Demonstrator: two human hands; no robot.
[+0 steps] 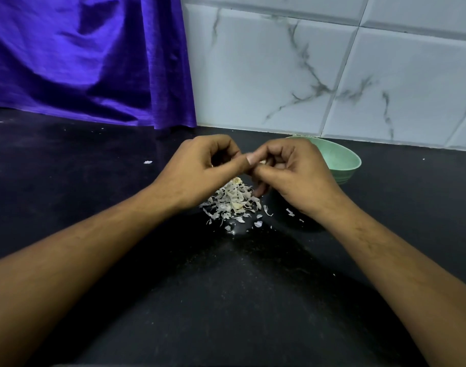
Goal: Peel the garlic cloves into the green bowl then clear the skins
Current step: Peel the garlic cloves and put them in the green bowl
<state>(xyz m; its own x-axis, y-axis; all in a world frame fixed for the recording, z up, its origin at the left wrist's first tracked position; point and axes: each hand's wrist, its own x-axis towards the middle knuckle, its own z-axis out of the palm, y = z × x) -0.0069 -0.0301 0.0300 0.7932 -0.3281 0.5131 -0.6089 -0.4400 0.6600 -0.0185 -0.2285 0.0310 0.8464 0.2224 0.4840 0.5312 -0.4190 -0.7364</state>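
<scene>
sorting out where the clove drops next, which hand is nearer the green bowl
Right. The right hand covers the left rim of the green bowl; the left hand is further left, over the skins.

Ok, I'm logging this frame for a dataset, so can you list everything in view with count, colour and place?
green bowl: one, pale green, on the counter by the wall, right of centre; contents not visible.
garlic skins: one pile plus scattered scraps, whitish, centre of the counter.
garlic clove: one, pale, mostly hidden, held above the pile.
counter: one, black and speckled, across the foreground.
cloth: one, purple, hanging at back left.
wall tiles: several, white with grey veins, back right.
left hand: one, bare, over the pile, pinching the clove.
right hand: one, bare, in front of the bowl, pinching the clove.
</scene>
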